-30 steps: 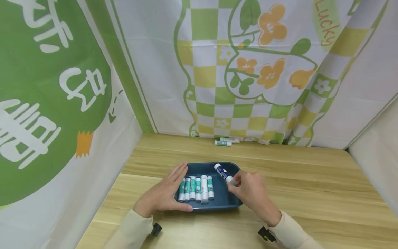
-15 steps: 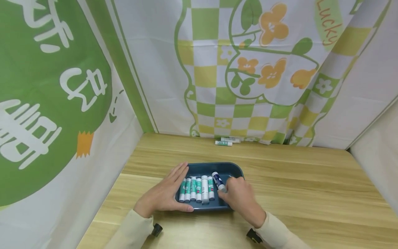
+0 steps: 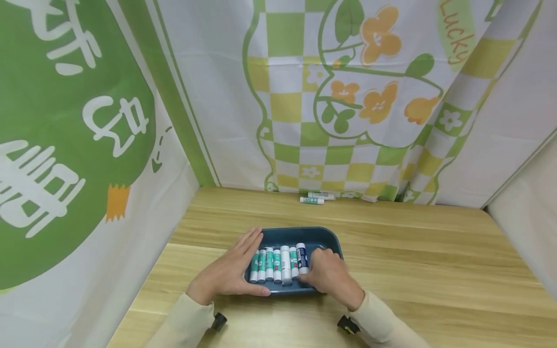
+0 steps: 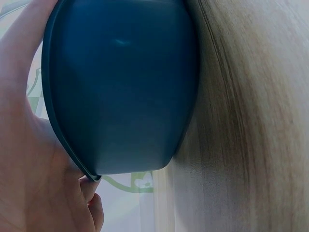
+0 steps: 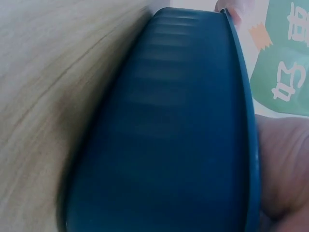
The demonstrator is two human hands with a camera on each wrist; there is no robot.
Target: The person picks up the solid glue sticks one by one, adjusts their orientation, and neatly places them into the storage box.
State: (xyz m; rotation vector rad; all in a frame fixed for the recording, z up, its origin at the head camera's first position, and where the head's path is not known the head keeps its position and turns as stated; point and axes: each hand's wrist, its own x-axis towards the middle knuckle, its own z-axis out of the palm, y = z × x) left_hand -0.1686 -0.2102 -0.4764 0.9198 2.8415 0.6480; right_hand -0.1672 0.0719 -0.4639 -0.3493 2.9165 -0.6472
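Note:
A dark blue tray (image 3: pixel 278 291) sits on the wooden table, its outer wall filling both wrist views. Inside, glue sticks stand side by side in a row: several with green labels (image 3: pixel 270 263), a mostly white one (image 3: pixel 285 265), and a navy one (image 3: pixel 302 256) at the right end. My left hand (image 3: pixel 232 266) spans the tray's left end, thumb along the front rim and fingers at the back, holding it. My right hand (image 3: pixel 328 273) reaches over the front right of the tray and pinches the navy glue stick's lower end; its fingertips are mostly hidden.
Two more glue sticks (image 3: pixel 312 200) lie at the table's back edge against the patterned curtain (image 3: pixel 317 154). Curtain also hangs along the left side (image 3: pixel 174 193). Wooden tabletop (image 3: pixel 435 251) extends to the right of the tray.
My right hand has moved left and down with the navy glue stick, which has turned from slanted to nearly parallel beside the row. The left hand and tray have stayed put.

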